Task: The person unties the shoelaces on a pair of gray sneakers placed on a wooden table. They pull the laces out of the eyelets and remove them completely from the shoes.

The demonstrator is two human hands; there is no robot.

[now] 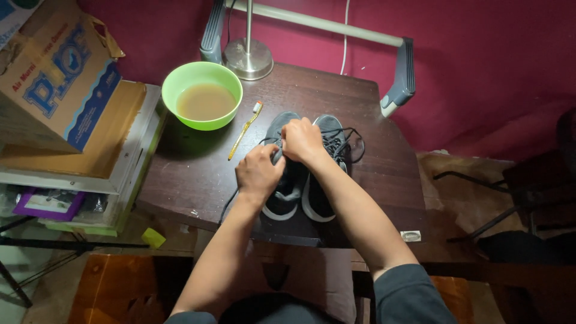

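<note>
left shoe tongue hidden under hands, cardboard box cut off

A tan cardboard box with blue lettering and a dark blue band sits tilted at upper left, atop flat stacked panels; below it lies a small purple-framed packet with a pale face

Count on desk: two dark shoes, one green bowl, one yellow toothbrush, one lamp base.
</note>
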